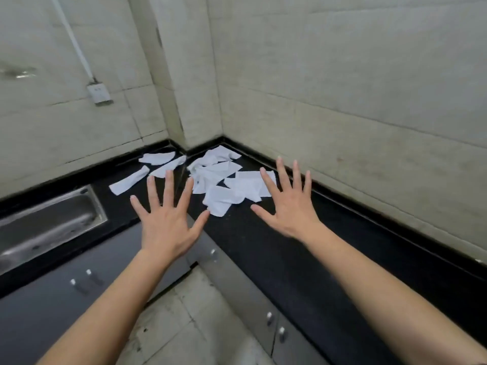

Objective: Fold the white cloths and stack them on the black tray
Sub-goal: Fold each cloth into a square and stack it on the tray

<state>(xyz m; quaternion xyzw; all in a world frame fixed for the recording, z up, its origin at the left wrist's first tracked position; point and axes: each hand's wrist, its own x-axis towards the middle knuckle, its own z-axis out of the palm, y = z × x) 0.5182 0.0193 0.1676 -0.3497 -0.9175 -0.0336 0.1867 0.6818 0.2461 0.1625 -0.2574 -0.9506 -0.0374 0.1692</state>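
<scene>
The left hand [166, 222] and right hand [290, 206] hover with fingers spread, holding nothing. The white cloths [229, 177] lie scattered ahead in the bench [276, 259] corner; the nearest cloth [220, 200] sits between the hands, its near corner closest to the left thumb

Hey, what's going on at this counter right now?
A person holds both hands out with fingers spread over a black counter. The left hand and right hand grip nothing. The white cloths lie loose and scattered in the corner by the wall, none stacked yet. A steel sink sits to the left.
</scene>
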